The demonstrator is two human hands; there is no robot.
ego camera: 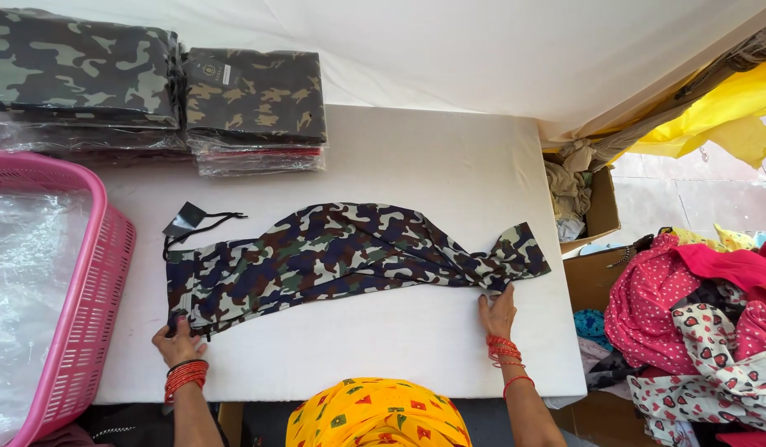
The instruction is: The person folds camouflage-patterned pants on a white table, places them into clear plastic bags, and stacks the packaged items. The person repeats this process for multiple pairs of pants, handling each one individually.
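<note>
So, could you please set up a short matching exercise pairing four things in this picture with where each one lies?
Things:
1. camouflage garment
2. pink basket
3. stacks of packed camouflage clothes
4. cardboard box

Places:
A. off the table's right edge, holding scraps of cloth
B. at the table's far left corner
C. spread flat across the middle of the white table
D. at the table's left edge, lined with clear plastic

Pairs: 1-C, 2-D, 3-B, 4-A
</note>
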